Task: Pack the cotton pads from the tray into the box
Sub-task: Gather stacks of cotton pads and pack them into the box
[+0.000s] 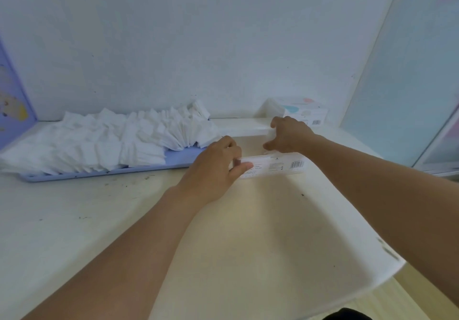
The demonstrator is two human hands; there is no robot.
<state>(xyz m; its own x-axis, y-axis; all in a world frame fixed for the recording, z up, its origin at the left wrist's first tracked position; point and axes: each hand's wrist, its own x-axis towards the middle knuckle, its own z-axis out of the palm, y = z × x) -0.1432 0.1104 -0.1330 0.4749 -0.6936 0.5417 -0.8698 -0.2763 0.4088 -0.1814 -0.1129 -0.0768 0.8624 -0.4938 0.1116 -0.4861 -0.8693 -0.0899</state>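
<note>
Left hand [218, 165] pinches the near wall of the open box [273, 165], label print blurred beyond a barcode; right hand [288, 134] curls over its far edge; cotton pads [111, 141] heaped on lavender tray [178, 159] beyond-left.

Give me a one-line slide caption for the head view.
Both hands work at the open box: left hand grips its near wall, right hand reaches inside; cotton pads fill the blue tray.
</note>
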